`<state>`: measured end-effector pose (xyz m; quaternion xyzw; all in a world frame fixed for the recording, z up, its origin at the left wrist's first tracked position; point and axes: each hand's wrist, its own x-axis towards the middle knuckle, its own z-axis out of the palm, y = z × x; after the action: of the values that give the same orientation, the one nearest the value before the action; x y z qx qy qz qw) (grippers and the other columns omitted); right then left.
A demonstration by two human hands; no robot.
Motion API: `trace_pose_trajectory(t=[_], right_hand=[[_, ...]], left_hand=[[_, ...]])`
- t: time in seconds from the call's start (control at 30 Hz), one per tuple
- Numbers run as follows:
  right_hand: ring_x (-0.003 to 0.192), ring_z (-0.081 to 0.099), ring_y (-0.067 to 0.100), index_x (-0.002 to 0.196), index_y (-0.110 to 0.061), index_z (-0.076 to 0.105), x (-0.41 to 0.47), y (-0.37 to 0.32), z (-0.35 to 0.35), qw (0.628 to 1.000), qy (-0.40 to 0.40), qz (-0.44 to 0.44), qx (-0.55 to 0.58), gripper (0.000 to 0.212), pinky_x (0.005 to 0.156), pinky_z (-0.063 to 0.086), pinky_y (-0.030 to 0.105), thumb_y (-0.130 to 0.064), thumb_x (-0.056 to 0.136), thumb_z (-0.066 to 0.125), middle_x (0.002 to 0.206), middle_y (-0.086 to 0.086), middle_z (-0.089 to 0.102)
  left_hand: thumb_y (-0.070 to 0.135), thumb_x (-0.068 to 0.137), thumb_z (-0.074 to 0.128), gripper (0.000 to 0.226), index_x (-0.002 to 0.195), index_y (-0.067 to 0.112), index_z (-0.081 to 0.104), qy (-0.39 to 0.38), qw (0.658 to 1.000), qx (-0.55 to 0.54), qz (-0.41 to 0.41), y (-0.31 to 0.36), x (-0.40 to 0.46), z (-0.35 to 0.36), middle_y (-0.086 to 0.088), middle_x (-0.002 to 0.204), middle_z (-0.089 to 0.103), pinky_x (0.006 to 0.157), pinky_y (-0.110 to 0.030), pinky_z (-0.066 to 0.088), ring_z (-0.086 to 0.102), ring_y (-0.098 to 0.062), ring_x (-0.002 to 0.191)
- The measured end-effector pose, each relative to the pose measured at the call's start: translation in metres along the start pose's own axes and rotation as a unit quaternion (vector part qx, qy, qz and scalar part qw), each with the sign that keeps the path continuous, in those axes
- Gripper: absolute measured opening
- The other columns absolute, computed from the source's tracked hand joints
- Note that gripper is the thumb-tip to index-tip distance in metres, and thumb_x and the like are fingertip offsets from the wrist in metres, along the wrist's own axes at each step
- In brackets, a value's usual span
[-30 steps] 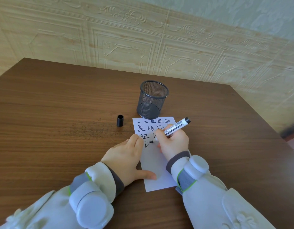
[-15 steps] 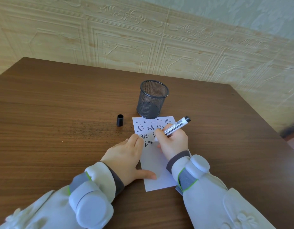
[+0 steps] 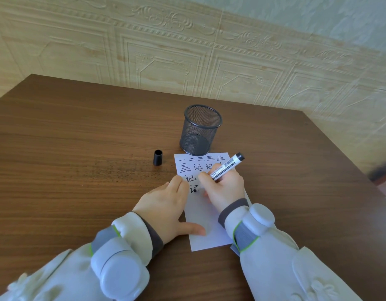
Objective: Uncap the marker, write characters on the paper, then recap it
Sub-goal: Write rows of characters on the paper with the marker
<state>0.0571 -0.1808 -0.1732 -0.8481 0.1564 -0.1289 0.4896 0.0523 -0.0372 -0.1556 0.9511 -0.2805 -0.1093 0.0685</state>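
Observation:
A white slip of paper lies on the brown table, its upper half covered with rows of black characters. My right hand grips the white marker, barrel slanting up to the right, tip down on the paper at the lowest row of writing; the tip is hidden behind my fingers. My left hand lies flat on the paper's left edge, fingers straight, thumb stretched across the blank lower part. The black cap stands apart on the table, left of the paper.
A black mesh pen cup stands upright just beyond the paper's top edge, empty as far as I can see. The wooden table meets an embossed wall at the back; its right edge runs diagonally near my right arm.
The marker tip has worked through more strokes of the lowest character, which has grown. My right hand shifted slightly. My left hand and the cap stayed put.

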Motion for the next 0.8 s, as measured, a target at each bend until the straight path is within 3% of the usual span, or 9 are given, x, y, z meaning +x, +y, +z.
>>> trace_pose_trajectory(t=[0.13,0.3,0.5,0.63,0.8], right_hand=[[0.05,0.044,0.018,0.061,0.006,0.051,-0.0007,0.0009,0.0013,1.0,0.013,-0.011,-0.008,0.03,0.05,0.043,0.032,-0.021,0.07,0.057,0.052,0.016,0.054],[0.044,0.045,0.007,0.048,-0.014,0.048,0.0061,0.0064,-0.0043,0.997,0.069,0.03,-0.034,0.032,0.048,0.035,0.024,-0.015,0.078,0.059,0.036,-0.016,0.051],[0.048,0.049,0.007,0.059,0.001,0.06,0.0008,0.0007,-0.0037,0.999,0.025,0.017,-0.012,0.022,0.049,0.039,0.017,-0.011,0.076,0.059,0.043,-0.01,0.059],[0.054,0.045,0.018,0.064,0.008,0.05,0.0,0.002,0.0,1.0,0.012,0.007,-0.019,0.033,0.051,0.036,0.026,-0.024,0.068,0.056,0.057,0.019,0.054],[0.055,0.042,0.02,0.066,0.011,0.049,0.0004,0.0013,0.0004,1.0,0.011,0.006,-0.017,0.038,0.051,0.034,0.027,-0.026,0.063,0.052,0.056,0.017,0.051]], left_hand=[[0.078,0.067,0.05,0.08,0.117,0.018,0.036,0.001,1.0,0.001,0.002,-0.0005,0.0,-0.0004,0.005,0.113,0.036,0.058,-0.019,0.027,0.037,-0.008,0.08],[0.077,0.069,0.05,0.081,0.121,0.016,0.036,0.003,1.0,-0.006,0.01,-0.0009,-0.0015,-0.0006,0.004,0.118,0.036,0.067,-0.021,0.031,0.037,-0.009,0.084],[0.077,0.069,0.05,0.08,0.119,0.017,0.037,0.003,1.0,0.0,0.008,-0.0002,-0.0009,-0.0012,0.005,0.115,0.036,0.065,-0.021,0.031,0.037,-0.009,0.083],[0.077,0.068,0.051,0.077,0.115,0.017,0.038,0.002,1.0,0.0,0.008,0.0006,-0.001,-0.0015,0.005,0.109,0.035,0.064,-0.021,0.03,0.037,-0.009,0.081],[0.077,0.068,0.051,0.076,0.114,0.017,0.038,0.007,1.0,-0.004,0.009,0.0004,-0.0007,-0.0003,0.005,0.109,0.035,0.065,-0.022,0.03,0.037,-0.009,0.082]])
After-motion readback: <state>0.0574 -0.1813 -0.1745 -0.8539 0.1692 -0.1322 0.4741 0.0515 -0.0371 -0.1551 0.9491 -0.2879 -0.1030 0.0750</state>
